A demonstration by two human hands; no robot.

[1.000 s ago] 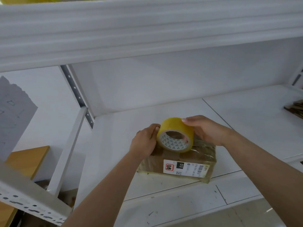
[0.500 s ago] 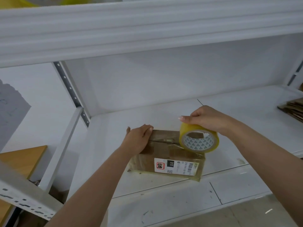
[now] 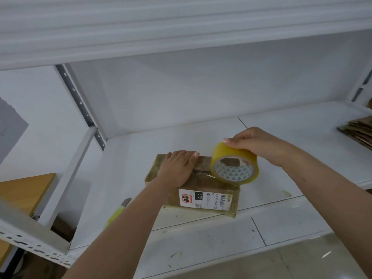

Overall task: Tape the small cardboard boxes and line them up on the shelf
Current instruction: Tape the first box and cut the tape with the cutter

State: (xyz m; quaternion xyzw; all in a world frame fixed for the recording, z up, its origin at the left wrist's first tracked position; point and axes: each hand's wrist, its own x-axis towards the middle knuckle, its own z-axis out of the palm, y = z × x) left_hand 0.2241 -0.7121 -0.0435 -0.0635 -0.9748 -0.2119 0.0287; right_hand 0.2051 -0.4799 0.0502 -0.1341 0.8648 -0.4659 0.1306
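A small brown cardboard box (image 3: 209,186) with a white shipping label on its front lies on the white shelf board (image 3: 130,158). My left hand (image 3: 178,168) presses flat on the box's left top with straight fingers. My right hand (image 3: 255,143) grips a roll of yellow tape (image 3: 234,164) from above. The roll stands on edge at the box's right top, its patterned core facing me. A strip of clear tape appears to run from the roll across the box top.
A yellow-handled cutter (image 3: 118,210) lies on the shelf left of my left forearm. Flattened cardboard pieces (image 3: 358,130) are stacked at the far right of the shelf. An upper shelf (image 3: 181,27) overhangs. A wooden surface (image 3: 22,192) sits at the left, beyond the upright post.
My right hand has carried the tape roll rightward across the box top. My left hand has gone from beside the roll to pressing flat on the box's left end.
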